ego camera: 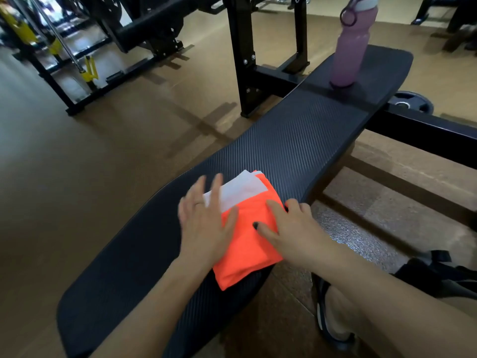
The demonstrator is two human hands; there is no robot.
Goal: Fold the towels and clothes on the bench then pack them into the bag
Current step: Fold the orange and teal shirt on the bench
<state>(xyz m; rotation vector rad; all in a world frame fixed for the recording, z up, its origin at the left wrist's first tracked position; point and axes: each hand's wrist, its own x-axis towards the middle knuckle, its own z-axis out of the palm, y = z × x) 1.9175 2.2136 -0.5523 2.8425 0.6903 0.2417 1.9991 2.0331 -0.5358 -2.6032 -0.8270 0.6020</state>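
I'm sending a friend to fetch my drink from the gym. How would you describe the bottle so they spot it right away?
Find the long black padded bench. At the end farthest from the person's hands and the folded orange cloth, the bottle stands upright on the pad. It is matte pink with a pale cap and a dark carry loop, the only upright thing on the bench.

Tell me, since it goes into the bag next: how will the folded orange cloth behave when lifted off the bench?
The orange cloth looks thin and soft, so it will probably sag and may unfold unless supported from both sides. It seems light. The white piece lies loosely on it and could slide off. Both the left hand and right hand rest flat on it.
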